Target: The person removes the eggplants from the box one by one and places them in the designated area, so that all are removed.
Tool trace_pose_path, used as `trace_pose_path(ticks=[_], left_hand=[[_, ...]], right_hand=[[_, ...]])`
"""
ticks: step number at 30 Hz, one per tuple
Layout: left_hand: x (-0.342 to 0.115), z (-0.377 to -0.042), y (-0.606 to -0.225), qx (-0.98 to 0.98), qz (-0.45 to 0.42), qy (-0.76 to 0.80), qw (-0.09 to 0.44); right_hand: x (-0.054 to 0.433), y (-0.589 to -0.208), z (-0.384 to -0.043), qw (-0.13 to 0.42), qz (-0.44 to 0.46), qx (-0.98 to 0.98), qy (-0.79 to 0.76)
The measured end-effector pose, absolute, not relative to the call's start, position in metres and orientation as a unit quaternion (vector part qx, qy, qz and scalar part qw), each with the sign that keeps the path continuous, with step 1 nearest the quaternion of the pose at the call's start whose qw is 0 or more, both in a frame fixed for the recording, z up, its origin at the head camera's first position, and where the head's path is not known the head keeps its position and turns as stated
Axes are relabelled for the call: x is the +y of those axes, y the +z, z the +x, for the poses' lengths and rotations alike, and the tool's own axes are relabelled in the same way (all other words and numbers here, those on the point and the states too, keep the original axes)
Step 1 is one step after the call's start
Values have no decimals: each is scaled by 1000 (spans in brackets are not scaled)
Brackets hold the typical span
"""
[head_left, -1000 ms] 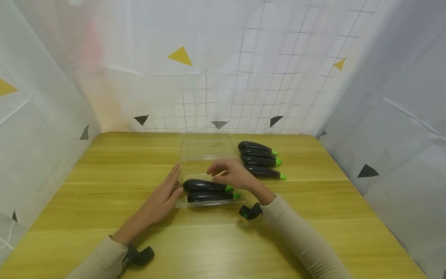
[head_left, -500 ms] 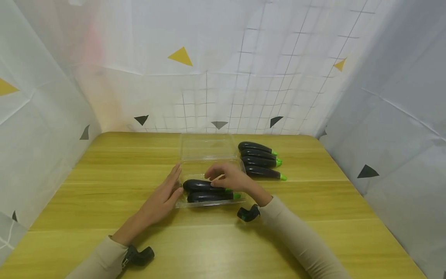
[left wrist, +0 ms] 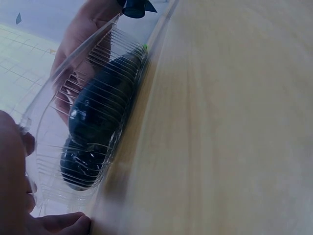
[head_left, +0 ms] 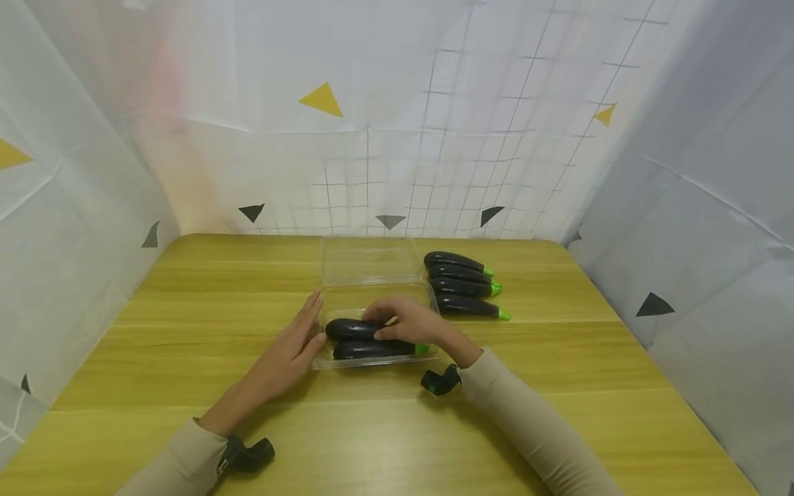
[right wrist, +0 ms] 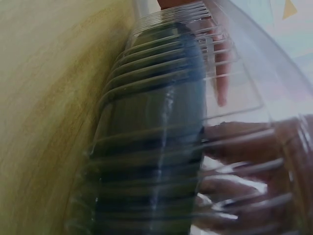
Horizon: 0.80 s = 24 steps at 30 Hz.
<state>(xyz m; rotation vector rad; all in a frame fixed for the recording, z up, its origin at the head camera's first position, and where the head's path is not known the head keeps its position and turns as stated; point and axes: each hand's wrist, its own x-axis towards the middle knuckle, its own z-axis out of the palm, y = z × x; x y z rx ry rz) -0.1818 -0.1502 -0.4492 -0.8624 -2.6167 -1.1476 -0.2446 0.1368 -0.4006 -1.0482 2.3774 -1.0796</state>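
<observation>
A clear plastic clamshell container (head_left: pixel 428 293) lies opened on the table, with two dark eggplants side by side in its base. My right hand (head_left: pixel 409 322) reaches over the right side and pinches the rear eggplant (head_left: pixel 347 329) between thumb and fingers, covering its stem end. The front eggplant (head_left: pixel 372 350) lies along the near wall, its green stem pointing right. My left hand (head_left: pixel 288 353) rests against the container's left side, fingers extended. In the left wrist view, ribbed plastic stands between the camera and the eggplants (left wrist: pixel 100 105).
Several more eggplants (head_left: pixel 462 286) lie in a row to the right of the container, green stems pointing right. The clear lid (head_left: pixel 370 262) is folded back toward the far table edge. White sheeting (head_left: pixel 273 165) surrounds the wooden table (head_left: pixel 347 441) at the back and sides.
My right hand has come down and slightly nearer, from hovering over the container to gripping the rear eggplant. The left hand and the container have stayed in place.
</observation>
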Motion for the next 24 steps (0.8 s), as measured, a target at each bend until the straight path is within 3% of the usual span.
trace_pose_path(ticks=[12,24], left_hand=[[-150,-181,-448,-875,-288,-382,76],[-150,-183,-449,-866,-296,-395,78]], right_hand=[[136,-401,-243,154,-363,842,-370],[137,-399,-243,111,-372,846,-366]])
